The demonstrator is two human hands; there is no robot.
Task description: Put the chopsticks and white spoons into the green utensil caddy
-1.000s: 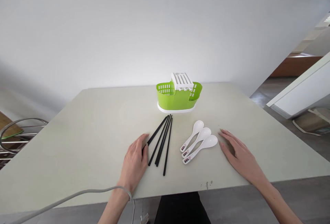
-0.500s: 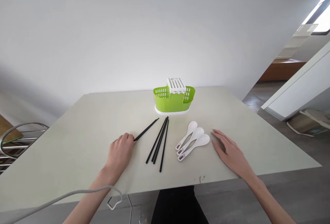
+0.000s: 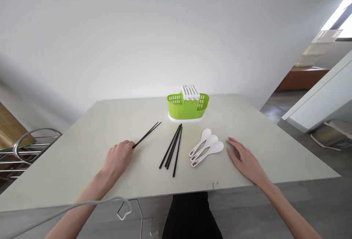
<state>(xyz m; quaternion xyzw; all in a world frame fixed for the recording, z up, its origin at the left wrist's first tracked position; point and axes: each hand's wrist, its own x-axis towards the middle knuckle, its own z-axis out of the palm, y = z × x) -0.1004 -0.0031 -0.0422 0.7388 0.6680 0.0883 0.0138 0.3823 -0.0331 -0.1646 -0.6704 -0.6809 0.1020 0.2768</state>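
Observation:
My left hand (image 3: 118, 160) is closed around the near ends of two black chopsticks (image 3: 147, 134), whose thin tips point away and to the right. Several more black chopsticks (image 3: 172, 150) lie in a loose bundle on the table, right of that hand. Three white spoons (image 3: 206, 151) are fanned out beside them, bowls toward the far right, with small printed labels on the handles. My right hand (image 3: 245, 161) rests on the table just right of the spoons, fingers apart and holding nothing. Behind everything stands a green utensil basket (image 3: 183, 110) with a white slotted top and white base.
The pale table (image 3: 90, 132) meets a white wall (image 3: 154, 40) at its far side. A grey cable (image 3: 68, 206) crosses over my left forearm at the near edge. A metal rack (image 3: 38, 147) stands left of the table.
My left hand has moved left with the chopsticks; their tips now show slightly spread. The view has shifted a little. My right hand keeps its place beside the spoons.

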